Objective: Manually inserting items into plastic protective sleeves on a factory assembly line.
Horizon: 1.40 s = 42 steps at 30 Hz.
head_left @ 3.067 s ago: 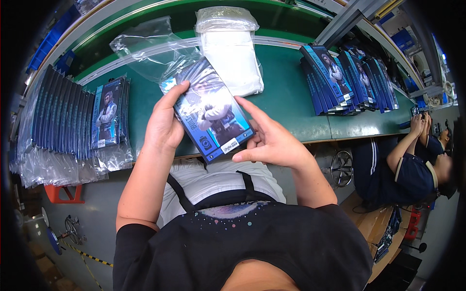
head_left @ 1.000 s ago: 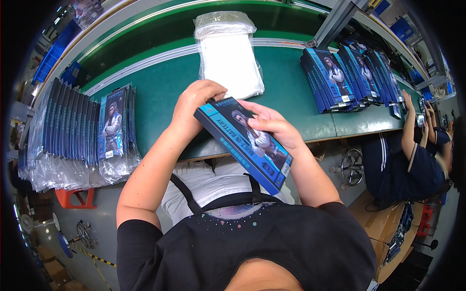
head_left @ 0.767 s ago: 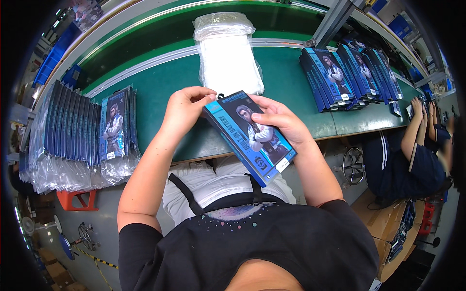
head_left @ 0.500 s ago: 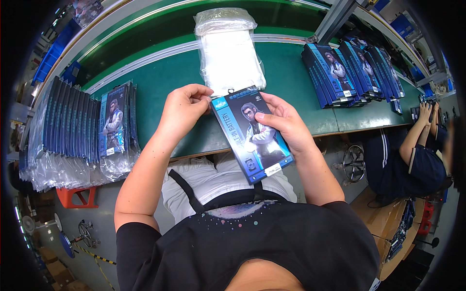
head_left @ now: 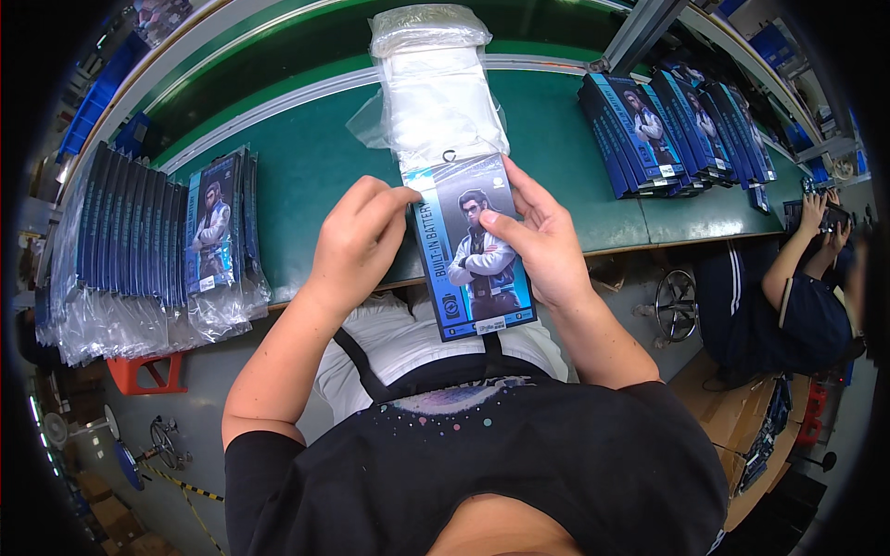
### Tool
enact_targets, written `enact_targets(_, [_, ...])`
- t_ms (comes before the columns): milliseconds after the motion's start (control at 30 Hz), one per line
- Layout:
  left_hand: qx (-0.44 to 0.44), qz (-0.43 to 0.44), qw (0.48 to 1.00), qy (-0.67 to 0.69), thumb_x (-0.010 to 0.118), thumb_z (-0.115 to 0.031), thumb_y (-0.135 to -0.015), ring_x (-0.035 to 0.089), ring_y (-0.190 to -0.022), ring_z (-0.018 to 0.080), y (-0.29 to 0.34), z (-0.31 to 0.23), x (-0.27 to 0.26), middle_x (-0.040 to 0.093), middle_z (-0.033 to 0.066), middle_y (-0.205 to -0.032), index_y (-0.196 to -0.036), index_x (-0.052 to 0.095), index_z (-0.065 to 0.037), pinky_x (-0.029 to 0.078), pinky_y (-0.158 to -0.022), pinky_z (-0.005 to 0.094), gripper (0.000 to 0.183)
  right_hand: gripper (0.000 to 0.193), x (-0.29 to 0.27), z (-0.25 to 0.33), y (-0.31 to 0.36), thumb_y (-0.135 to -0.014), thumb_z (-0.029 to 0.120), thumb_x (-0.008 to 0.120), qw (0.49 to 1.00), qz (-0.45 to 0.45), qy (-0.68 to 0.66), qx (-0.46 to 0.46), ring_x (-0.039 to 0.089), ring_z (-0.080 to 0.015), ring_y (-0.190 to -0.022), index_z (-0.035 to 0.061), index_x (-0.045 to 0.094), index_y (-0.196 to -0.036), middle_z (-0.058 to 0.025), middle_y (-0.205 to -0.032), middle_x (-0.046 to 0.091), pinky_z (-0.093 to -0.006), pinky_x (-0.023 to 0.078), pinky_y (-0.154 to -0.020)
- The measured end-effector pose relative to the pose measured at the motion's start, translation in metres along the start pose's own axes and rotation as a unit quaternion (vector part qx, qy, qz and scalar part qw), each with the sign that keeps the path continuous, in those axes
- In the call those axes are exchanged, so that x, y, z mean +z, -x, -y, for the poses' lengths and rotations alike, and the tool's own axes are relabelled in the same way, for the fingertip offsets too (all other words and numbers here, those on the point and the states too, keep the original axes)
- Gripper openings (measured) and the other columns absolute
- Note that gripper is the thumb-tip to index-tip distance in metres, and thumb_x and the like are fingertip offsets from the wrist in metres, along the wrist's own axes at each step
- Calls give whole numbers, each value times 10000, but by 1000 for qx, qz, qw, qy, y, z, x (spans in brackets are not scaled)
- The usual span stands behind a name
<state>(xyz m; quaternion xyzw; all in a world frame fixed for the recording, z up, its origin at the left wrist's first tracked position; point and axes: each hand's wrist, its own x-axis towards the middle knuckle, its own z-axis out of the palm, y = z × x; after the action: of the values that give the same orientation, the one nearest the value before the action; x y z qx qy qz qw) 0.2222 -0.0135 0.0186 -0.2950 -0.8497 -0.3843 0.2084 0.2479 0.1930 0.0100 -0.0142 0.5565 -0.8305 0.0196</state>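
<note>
One-handed, grips a blue box (head_left: 475, 264) by its right side in the right hand (head_left: 545, 239), over the near edge of the surface (head_left: 301, 167); curls the left hand (head_left: 362, 239) at the box's upper left corner, too hidden to see if pinching.

Right hand (head_left: 549, 246) gripping blue box (head_left: 468, 255), left hand (head_left: 354, 239) at its edge (plastic bags (head_left: 436, 107) beyond)
</note>
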Motion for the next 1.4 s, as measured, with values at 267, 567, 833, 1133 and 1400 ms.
enact_targets(267, [-395,-51,776,489,650,-160,-886,603,-919,137,9,11,8,625,95,-1050,-1103,541,19,502,-781,288,302,364,6,3,10,-804,-61,678,999,-24,-9,-34,636,-146,-903,-102,516,-1127,-184,-1044,633,-266,537,-795])
enact_targets(567, [-392,25,643,657,614,-21,-815,627,-989,208,9,0,8,626,131,-1105,-1188,522,50,497,-912,344,391,390,-2,0,14,-753,40,774,990,70,61,109,598,-54,-739,-40,571,-1077,-66,-875,653,-187,477,-623])
enact_targets(833, [-362,43,670,646,601,-23,-828,607,-1066,251,2,-22,-7,594,171,-1172,-1260,459,65,478,-959,394,463,1084,-3,31,13,-639,62,851,959,171,223,-33,604,-152,-983,56,175,-1487,-101,-1109,593,-270,483,-819])
enact_targets(1133, [-267,299,653,642,640,-133,-877,519,-1203,231,8,-44,-11,513,179,-1318,-1304,469,54,405,-1029,382,498,193,4,66,28,-916,-81,403,821,-153,189,-516,584,-142,-643,-12,491,-1073,-152,-905,593,-243,508,-582])
enact_targets(1400, [-396,202,565,696,520,-279,-915,570,-1017,143,10,-48,-9,541,83,-1256,-1443,336,-77,470,-848,271,595,377,52,40,33,-781,51,674,809,350,343,-324,634,-232,-757,15,584,-1145,-92,-854,624,-340,496,-651])
